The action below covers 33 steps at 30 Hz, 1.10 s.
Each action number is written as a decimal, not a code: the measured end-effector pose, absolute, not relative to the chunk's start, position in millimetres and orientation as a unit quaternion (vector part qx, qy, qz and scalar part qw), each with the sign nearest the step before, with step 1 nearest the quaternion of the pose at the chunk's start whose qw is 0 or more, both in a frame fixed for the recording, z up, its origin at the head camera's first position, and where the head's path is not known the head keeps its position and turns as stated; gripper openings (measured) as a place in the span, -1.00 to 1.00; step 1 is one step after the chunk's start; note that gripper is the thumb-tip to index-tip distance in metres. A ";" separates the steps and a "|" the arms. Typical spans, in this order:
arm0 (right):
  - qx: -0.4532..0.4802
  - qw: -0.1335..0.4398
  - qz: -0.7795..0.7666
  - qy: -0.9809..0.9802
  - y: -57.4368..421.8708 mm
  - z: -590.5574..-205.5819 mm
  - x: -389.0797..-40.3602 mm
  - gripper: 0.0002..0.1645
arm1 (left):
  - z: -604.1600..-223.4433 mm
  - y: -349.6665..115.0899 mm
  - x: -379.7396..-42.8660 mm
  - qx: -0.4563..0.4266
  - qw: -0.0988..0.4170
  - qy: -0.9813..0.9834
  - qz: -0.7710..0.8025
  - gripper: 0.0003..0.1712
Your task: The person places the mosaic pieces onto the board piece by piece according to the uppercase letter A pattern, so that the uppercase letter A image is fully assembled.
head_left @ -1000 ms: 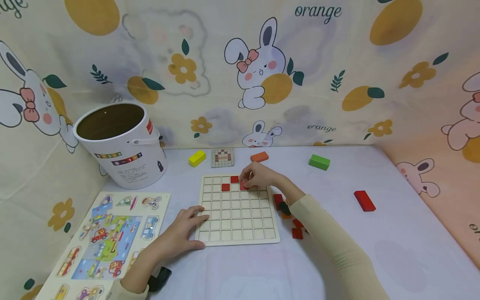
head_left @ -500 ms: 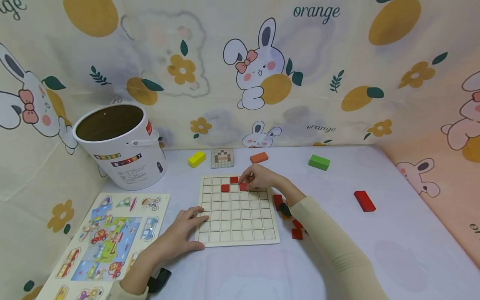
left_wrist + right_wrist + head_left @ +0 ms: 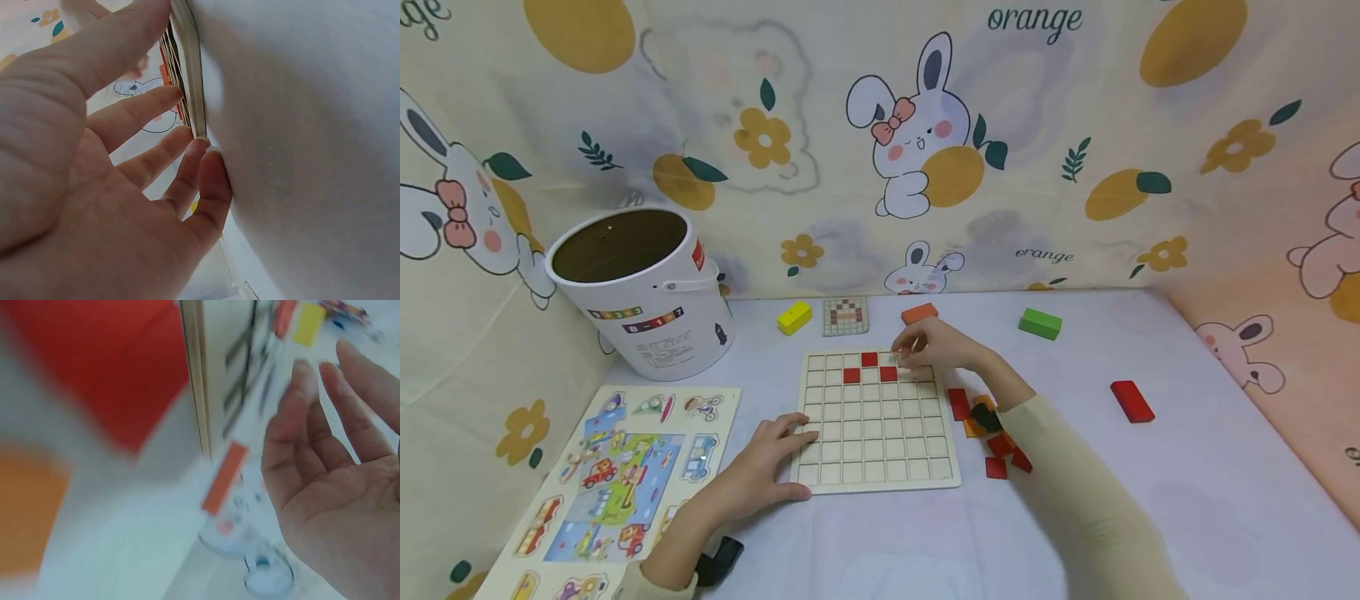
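A pale square grid board (image 3: 875,447) lies on the table, with red square tiles in three of its upper cells: one tile (image 3: 869,359) in the top row, a left tile (image 3: 852,376) and a right tile (image 3: 889,374) one row lower. My left hand (image 3: 758,467) rests against the board's left edge, thumb near the lower corner. In the left wrist view, the left hand's fingertips (image 3: 172,95) touch the board's side. Above the board's top right part hovers my right hand (image 3: 942,343); the right wrist view shows nothing between its loosely bent fingers (image 3: 304,378).
Loose red and orange tiles (image 3: 996,468) lie right of the board. Behind it are a pattern card (image 3: 846,317), a yellow block (image 3: 793,317), an orange block (image 3: 920,313) and a green block (image 3: 1040,324). A red block (image 3: 1132,402), white bucket (image 3: 658,329) and picture puzzle (image 3: 711,408) flank it.
My right hand has let go of the right red tile, which stays in its cell, and has moved slightly up and right. My left hand has kept its place.
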State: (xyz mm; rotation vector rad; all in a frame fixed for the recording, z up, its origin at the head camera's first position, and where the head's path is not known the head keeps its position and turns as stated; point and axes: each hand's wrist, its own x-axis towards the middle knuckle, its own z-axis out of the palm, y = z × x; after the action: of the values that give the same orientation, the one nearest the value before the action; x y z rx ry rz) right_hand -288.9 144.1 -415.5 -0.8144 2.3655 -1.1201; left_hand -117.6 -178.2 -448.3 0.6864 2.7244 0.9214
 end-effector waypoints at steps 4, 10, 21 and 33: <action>-0.291 0.212 -0.394 0.846 177.8 -404.6 -272.6 -0.68 | -448.9 -178.7 -117.9 0.233 0.093 0.917 0.311 -0.13; -0.294 0.233 -0.402 0.835 244.7 -410.6 -223.8 -0.62 | -450.9 -177.4 -118.2 0.232 0.095 0.916 0.313 -0.13; -0.258 0.237 -0.407 0.843 292.2 -419.6 -159.5 -0.59 | -448.2 -179.8 -117.4 0.220 0.093 0.921 0.309 -0.14; -0.316 0.240 -0.359 0.845 286.1 -423.9 -148.9 -0.61 | -450.3 -185.9 -120.7 0.222 0.111 0.907 0.340 -0.14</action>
State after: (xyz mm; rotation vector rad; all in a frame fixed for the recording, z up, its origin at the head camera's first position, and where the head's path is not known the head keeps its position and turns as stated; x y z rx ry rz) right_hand -148.9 286.1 -423.9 -0.8634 2.3117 -0.9820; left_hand -120.7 -185.9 -450.3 0.6521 2.6633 0.9987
